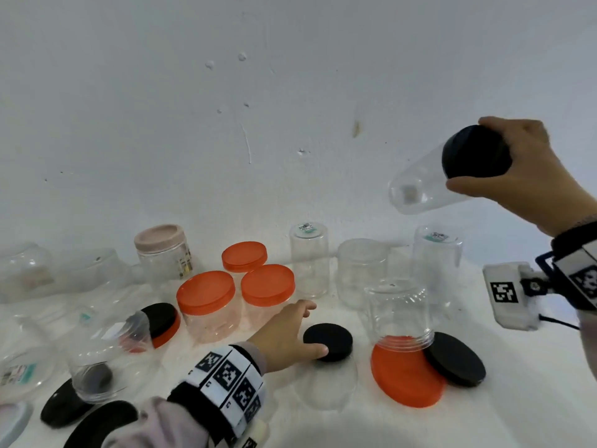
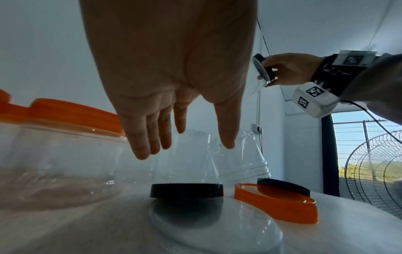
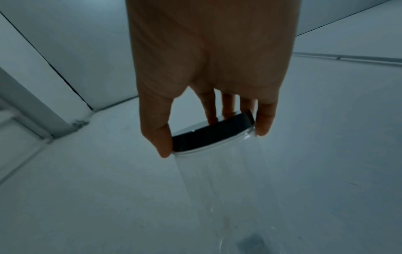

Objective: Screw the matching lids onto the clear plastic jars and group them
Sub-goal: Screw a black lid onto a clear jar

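Above the table, right hand point(image 1: 523, 166) gripping black-lidded clear jar point(image 1: 420, 182); left hand point(image 1: 287, 334) open over loose black lid point(image 1: 332, 339).

Orange-lidded jars point(image 1: 206, 302) crowd left; inverted jar point(image 1: 399, 310) blocks right; black lid point(image 1: 328, 341) between, seemingly reachable.

White room, a window and a fan off to my right

In front of me the white wall point(image 1: 226, 130) is pocked with chips, scuffs and one brownish streak point(image 1: 356, 129), and it meets the white table point(image 1: 504, 412) along the back. From my left wrist I see a wire fan guard point(image 2: 374, 173) beside a window point(image 2: 367, 146) with bars, blue sky and green trees behind it. A thin cable point(image 2: 264, 43) runs down the far wall.
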Demonstrator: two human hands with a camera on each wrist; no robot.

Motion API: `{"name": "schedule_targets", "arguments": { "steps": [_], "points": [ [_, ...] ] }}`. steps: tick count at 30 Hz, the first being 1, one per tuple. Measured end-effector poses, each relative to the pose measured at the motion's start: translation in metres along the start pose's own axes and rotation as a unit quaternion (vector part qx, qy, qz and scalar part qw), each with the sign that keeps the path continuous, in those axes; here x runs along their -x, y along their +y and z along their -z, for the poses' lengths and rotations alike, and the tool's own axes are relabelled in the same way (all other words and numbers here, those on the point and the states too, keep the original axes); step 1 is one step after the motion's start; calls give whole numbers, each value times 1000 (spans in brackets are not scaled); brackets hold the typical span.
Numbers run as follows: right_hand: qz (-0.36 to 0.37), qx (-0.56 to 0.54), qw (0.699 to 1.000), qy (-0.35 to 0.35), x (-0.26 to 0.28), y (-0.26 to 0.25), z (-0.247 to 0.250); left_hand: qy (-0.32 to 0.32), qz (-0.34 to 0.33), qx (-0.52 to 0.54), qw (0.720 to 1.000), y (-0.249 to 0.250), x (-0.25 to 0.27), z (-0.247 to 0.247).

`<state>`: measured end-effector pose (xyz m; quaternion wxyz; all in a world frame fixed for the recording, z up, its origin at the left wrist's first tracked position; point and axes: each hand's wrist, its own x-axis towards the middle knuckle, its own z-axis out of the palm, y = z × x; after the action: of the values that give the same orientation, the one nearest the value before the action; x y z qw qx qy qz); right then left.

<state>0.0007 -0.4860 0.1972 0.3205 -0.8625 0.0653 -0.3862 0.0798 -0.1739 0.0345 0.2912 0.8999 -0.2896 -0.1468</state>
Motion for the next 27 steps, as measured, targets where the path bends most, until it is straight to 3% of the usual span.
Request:
{"name": "schedule_targets", "arguments": {
  "steps": [7, 10, 14, 27],
  "points": [
    [-54, 62, 997, 9, -51, 86, -17, -76, 47, -106, 990, 11, -32, -13],
    [-97, 85, 990, -51, -68, 121, -32, -99, 72, -120, 985, 9, -37, -17],
    [-97, 125, 975, -159, -88, 151, -58, -107, 92, -117, 983, 7, -42, -19],
    [-52, 234, 910, -338, -107, 144, -94, -98, 124, -123, 980, 7, -45, -24]
  ]
}}
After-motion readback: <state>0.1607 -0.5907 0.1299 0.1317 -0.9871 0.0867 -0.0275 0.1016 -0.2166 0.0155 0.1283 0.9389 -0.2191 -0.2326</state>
